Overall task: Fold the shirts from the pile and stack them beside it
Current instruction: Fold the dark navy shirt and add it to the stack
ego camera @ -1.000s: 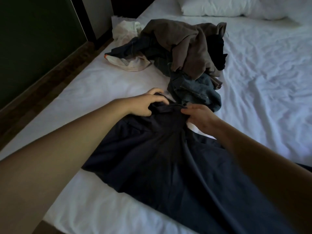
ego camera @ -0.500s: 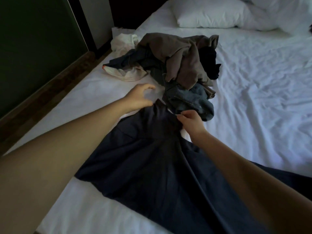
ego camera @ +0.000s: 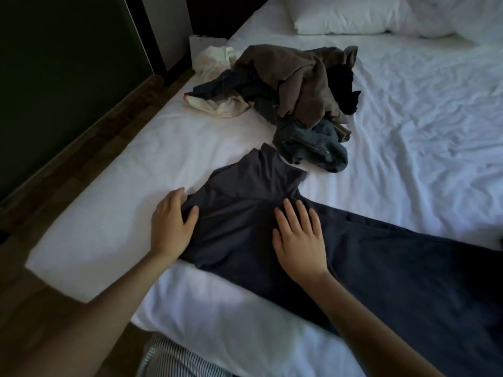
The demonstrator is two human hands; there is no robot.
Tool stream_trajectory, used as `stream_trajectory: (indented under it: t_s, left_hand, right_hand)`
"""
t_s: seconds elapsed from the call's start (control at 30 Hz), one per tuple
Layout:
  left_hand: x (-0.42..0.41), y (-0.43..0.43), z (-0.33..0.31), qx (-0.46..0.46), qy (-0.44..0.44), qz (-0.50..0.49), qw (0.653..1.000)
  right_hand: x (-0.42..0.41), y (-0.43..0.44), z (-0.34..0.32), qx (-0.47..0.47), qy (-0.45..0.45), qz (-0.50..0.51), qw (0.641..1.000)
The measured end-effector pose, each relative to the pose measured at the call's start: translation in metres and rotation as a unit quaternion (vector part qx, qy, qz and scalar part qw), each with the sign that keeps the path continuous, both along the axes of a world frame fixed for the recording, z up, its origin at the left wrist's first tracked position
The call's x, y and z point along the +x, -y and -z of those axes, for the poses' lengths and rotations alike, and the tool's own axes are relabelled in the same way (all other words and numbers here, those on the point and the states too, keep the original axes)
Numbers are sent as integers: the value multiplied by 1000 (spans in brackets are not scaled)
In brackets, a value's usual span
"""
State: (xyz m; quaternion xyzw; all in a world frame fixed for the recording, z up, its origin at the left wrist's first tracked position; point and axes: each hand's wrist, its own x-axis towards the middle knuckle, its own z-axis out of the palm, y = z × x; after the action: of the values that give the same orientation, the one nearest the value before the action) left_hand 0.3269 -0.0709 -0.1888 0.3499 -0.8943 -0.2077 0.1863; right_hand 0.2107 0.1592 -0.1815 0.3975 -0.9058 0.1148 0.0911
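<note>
A dark navy shirt (ego camera: 362, 254) lies spread across the white bed (ego camera: 130, 213), its collar end pointing toward the pile. My left hand (ego camera: 171, 224) rests flat on the shirt's left edge, fingers straight, half on the sheet. My right hand (ego camera: 299, 235) presses flat on the middle of the shirt just below the collar. The pile of crumpled clothes (ego camera: 294, 99) sits farther up the bed, with brown, black, blue and cream pieces; a blue-grey garment (ego camera: 313, 148) at its near end lies just beyond the navy collar.
White pillows (ego camera: 353, 14) lie at the head of the bed. A wooden floor strip (ego camera: 89, 148) and a dark wall run along the left side. Rumpled bare sheet (ego camera: 424, 126) stretches right of the pile. Striped fabric (ego camera: 177, 360) shows at the bottom edge.
Both hands let go of the collar and drew back toward me; they now lie flat on the shirt. The collar end lies smoothed out on the sheet.
</note>
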Motion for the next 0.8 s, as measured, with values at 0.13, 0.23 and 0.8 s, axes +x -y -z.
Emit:
stream_trajectory:
  t_s: [0.13,0.23,0.8]
  left_hand:
    - [18,-16,-9,-18,61,-53,997]
    - [34,-21,-11,-15,67,-12,998]
    - [53,0,-27,282,-28,-142,948]
  right_hand:
    - [54,-23,4,-4,9,-126,992]
    - [70,-26,10,85,29,-131,987]
    - [56,-47,-12,17,128,-36,991]
